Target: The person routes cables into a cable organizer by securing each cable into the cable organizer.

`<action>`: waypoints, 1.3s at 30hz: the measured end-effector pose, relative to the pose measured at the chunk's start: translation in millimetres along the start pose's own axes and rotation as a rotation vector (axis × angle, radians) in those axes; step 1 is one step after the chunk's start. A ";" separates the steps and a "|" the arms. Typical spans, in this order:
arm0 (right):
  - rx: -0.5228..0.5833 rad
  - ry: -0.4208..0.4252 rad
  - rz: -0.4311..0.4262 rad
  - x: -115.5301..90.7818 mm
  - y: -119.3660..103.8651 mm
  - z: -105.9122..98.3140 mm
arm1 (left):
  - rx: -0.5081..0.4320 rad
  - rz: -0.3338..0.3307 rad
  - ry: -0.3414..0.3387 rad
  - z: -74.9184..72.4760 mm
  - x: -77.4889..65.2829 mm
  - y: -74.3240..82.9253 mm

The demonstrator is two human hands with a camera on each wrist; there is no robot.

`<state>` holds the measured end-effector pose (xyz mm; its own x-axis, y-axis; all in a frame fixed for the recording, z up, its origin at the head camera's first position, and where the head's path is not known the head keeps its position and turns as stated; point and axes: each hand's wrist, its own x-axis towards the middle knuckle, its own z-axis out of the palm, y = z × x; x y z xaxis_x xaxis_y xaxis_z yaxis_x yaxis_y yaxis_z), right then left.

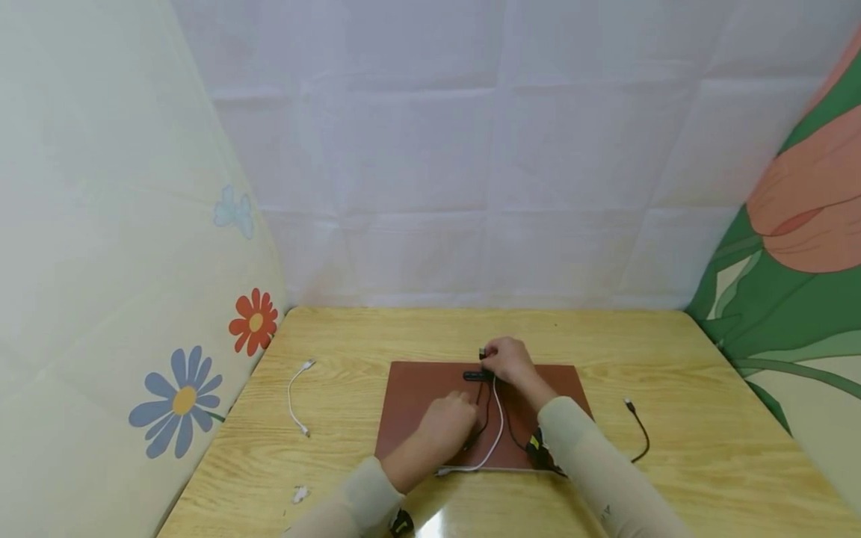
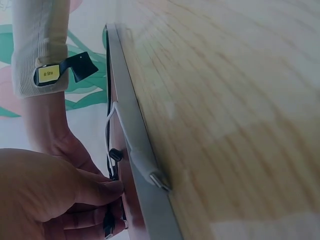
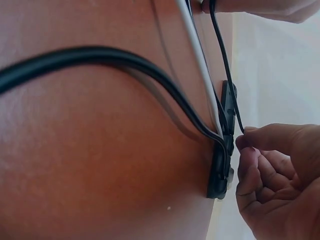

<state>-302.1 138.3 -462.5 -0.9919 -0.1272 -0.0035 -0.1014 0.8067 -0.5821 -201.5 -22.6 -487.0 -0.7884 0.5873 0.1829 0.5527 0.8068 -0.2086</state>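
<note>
A black USB hub [image 1: 476, 376] lies near the far edge of a reddish-brown board [image 1: 413, 396]. My right hand [image 1: 509, 360] pinches a black cable [image 3: 227, 65] beside the hub, its dark plug [image 1: 482, 353] standing out past the fingertips. Nearer to me, my left hand [image 1: 447, 424] has thumb and fingers together at a black cable just above the board; its fingertips are partly hidden. A black connector [image 2: 115, 154] shows by the left thumb. A white cable [image 1: 501, 426] runs from the hub to the board's front edge, where its plug [image 2: 159, 179] overhangs.
A short white cable [image 1: 291, 400] lies on the wooden table [image 1: 350, 332] to the left. A black cable [image 1: 644, 430] is at the right, and a small white piece [image 1: 300, 493] at the front left. Cloth hangings [image 1: 417, 149] enclose the table.
</note>
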 end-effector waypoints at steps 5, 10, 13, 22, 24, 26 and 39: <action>0.000 -0.003 0.015 0.7 -0.2 1.8 | 0.024 0.015 0.005 -3.0 -0.9 0.4; 0.002 -0.012 -0.001 1.4 -1.5 3.4 | 0.016 0.014 -0.019 -4.2 -0.9 -0.2; 0.005 -0.014 -0.015 1.4 -1.9 3.9 | 0.012 0.010 -0.038 -5.5 -0.6 0.0; -0.018 -0.024 -0.048 -1.1 -3.5 4.0 | 0.000 0.024 -0.073 -12.2 -1.2 0.5; -0.013 -0.029 -0.046 -2.2 -5.0 3.7 | -0.007 0.029 -0.068 -12.9 -1.3 0.5; -0.009 -0.035 -0.039 -2.8 -6.0 4.1 | -0.016 0.029 -0.065 -13.9 -1.6 0.6; -0.017 -0.035 -0.043 -1.4 -4.2 11.1 | -0.046 0.034 -0.065 -19.2 -1.7 1.1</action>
<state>-299.5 128.7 -469.0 -0.9833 -0.1820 -0.0070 -0.1458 0.8094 -0.5688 -194.4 -21.5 -469.1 -0.7843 0.6100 0.1135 0.5897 0.7897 -0.1691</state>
